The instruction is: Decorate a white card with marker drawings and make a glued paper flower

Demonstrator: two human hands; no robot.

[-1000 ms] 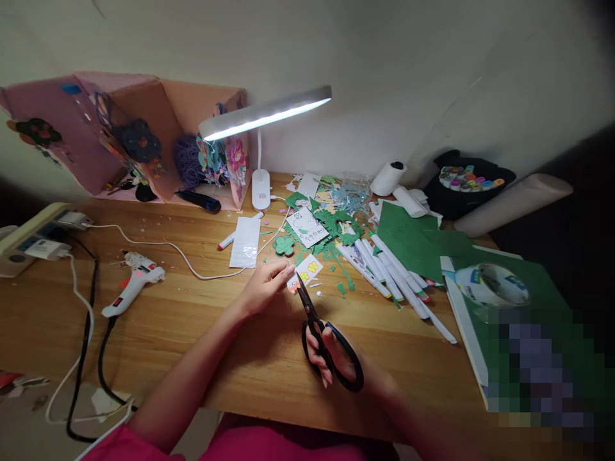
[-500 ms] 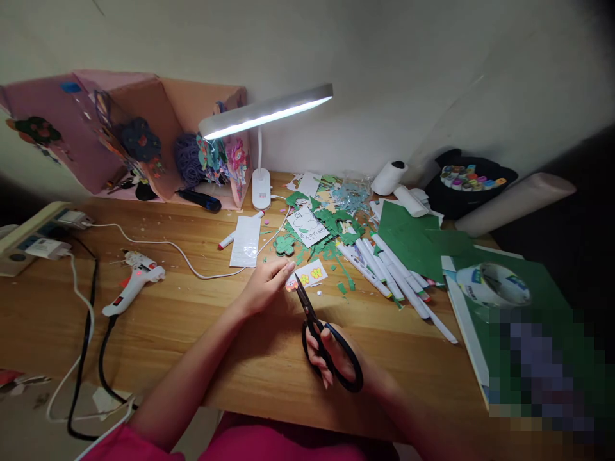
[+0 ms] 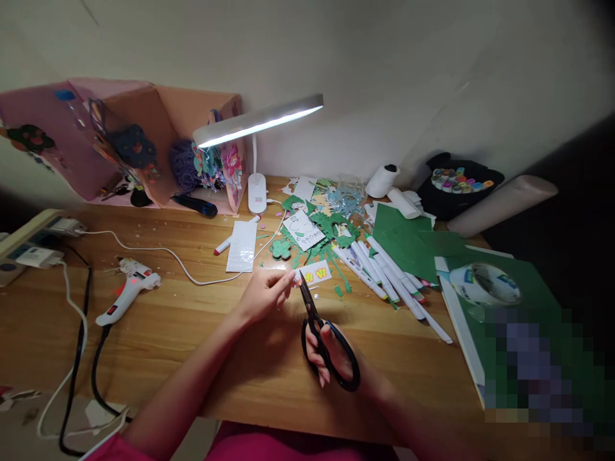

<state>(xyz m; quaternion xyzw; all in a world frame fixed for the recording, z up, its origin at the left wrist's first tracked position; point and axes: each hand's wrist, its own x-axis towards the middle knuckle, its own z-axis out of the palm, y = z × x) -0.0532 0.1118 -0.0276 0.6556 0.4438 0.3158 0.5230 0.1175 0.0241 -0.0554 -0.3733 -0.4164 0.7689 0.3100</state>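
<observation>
My left hand (image 3: pixel 263 296) pinches a small paper piece with a pinkish-orange drawing (image 3: pixel 297 280) between thumb and fingertips. Right behind it is a white card with yellow flower drawings (image 3: pixel 327 269); I cannot tell whether the two are joined. My right hand (image 3: pixel 331 351) has its fingers through the black handles of a pair of scissors (image 3: pixel 312 314). The scissor blades point away from me and look nearly closed, their tips beside the small paper piece. Beyond my left hand lies a green clover-shaped cutout (image 3: pixel 280 250).
Green paper scraps (image 3: pixel 336 224), a sketched card (image 3: pixel 303 229) and several markers (image 3: pixel 389 269) spread beyond my hands. A desk lamp (image 3: pixel 257 195) shines overhead. Left are a glue gun (image 3: pixel 127 291) and cables; right, a tape roll (image 3: pixel 485 283) on green sheets.
The whole view has shifted slightly. The scissor tips stay close to the paper piece, whose drawing shows less between my left fingertips and the blades. Both hands keep their hold.
</observation>
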